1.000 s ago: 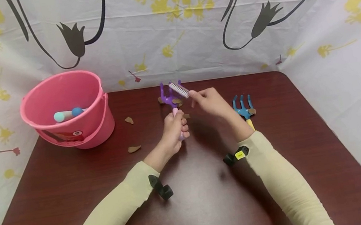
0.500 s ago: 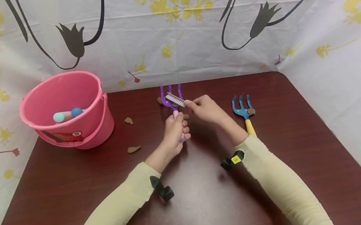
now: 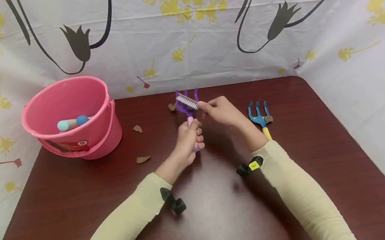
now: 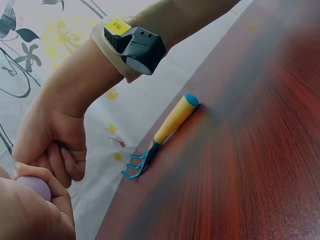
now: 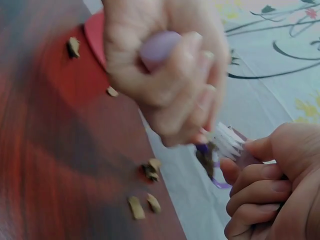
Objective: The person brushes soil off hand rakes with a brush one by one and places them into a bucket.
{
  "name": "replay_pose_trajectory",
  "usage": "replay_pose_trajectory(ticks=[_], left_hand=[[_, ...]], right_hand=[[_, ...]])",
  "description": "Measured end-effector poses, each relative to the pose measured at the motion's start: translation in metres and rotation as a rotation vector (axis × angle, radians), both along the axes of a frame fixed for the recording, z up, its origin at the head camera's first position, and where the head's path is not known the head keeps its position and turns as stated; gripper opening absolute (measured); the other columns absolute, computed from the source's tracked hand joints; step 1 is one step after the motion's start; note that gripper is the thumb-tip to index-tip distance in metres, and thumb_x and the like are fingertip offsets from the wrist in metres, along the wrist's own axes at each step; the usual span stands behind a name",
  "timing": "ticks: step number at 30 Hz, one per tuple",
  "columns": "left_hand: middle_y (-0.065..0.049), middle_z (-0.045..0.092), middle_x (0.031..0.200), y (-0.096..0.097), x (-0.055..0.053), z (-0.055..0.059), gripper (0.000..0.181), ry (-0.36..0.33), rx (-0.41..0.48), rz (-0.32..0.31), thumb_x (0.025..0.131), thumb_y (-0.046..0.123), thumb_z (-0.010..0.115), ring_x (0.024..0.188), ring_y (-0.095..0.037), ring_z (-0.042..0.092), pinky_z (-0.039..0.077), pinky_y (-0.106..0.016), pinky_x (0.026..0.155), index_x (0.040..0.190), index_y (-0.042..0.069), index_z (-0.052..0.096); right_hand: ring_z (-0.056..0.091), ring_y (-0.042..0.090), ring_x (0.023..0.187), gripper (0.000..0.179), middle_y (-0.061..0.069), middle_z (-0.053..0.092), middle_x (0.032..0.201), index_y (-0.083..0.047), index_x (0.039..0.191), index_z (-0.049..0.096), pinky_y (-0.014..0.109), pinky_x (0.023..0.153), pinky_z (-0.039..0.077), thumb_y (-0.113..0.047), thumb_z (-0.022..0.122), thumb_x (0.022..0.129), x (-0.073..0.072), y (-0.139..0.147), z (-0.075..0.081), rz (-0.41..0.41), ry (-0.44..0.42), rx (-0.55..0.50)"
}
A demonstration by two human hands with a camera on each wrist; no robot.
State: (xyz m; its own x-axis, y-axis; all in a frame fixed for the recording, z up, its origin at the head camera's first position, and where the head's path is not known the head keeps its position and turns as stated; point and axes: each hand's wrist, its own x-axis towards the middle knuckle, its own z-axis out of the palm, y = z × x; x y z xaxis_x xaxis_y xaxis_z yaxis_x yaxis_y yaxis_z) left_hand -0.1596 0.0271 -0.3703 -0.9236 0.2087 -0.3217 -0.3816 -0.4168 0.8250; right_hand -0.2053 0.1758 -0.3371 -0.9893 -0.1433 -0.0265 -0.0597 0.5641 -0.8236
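Note:
In the head view my left hand (image 3: 185,141) grips the lilac handle of a small purple hand rake (image 3: 190,119), its tines pointing away from me. My right hand (image 3: 224,111) pinches a small brush (image 3: 187,102) with white bristles. The brush lies across the rake's head and hides part of it; whether the bristles touch it I cannot tell. The right wrist view shows the bristles (image 5: 229,142) close to the purple tines, where a brown clump (image 5: 205,162) shows. The lilac handle's end (image 4: 36,187) pokes out of my left fist.
A pink bucket (image 3: 107,135) at the left holds items with light-teal and blue ends. A blue rake (image 3: 259,120) with a yellow handle lies at the right, a brown bit on it. Several brown pieces (image 3: 143,159) are scattered on the dark table (image 3: 79,200) near the bucket and rake.
The brush has come down and left onto the rake's head, then shifted slightly right and up. The purple rake has moved slightly right. Both hands keep their holds.

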Motion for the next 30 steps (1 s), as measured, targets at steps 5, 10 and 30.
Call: replay_pose_trajectory(ticks=[5, 10, 30], left_hand=[[0.001, 0.035, 0.070, -0.003, 0.001, 0.001, 0.010, -0.018, 0.020, 0.001, 0.109, 0.014, 0.044, 0.052, -0.003, 0.030, 0.026, -0.014, 0.039, 0.102, 0.007, 0.042], [0.001, 0.036, 0.070, -0.004, 0.001, -0.001, 0.009, -0.022, 0.033, -0.001, 0.108, 0.014, 0.045, 0.052, -0.003, 0.031, 0.026, -0.014, 0.039, 0.102, 0.008, 0.043], [0.001, 0.036, 0.072, -0.004, 0.004, -0.001, 0.007, -0.030, 0.011, -0.025, 0.108, 0.013, 0.045, 0.052, -0.003, 0.031, 0.026, -0.013, 0.039, 0.104, 0.008, 0.042]], right_hand=[[0.035, 0.015, 0.057, 0.054, 0.000, 0.042, 0.062, 0.002, 0.088, 0.073, 0.029, 0.048, 0.026, -0.045, 0.052, 0.106, -0.002, 0.017, 0.006, -0.025, -0.009, 0.000], [0.032, 0.011, 0.053, 0.054, 0.000, 0.041, 0.060, 0.001, 0.090, 0.073, 0.028, 0.046, 0.023, -0.048, 0.053, 0.104, -0.002, 0.026, 0.006, 0.001, -0.028, -0.025], [0.037, 0.014, 0.055, 0.044, -0.004, 0.042, 0.055, -0.006, 0.074, 0.071, 0.029, 0.051, 0.030, -0.037, 0.059, 0.104, 0.007, 0.010, 0.007, 0.126, 0.016, 0.124]])
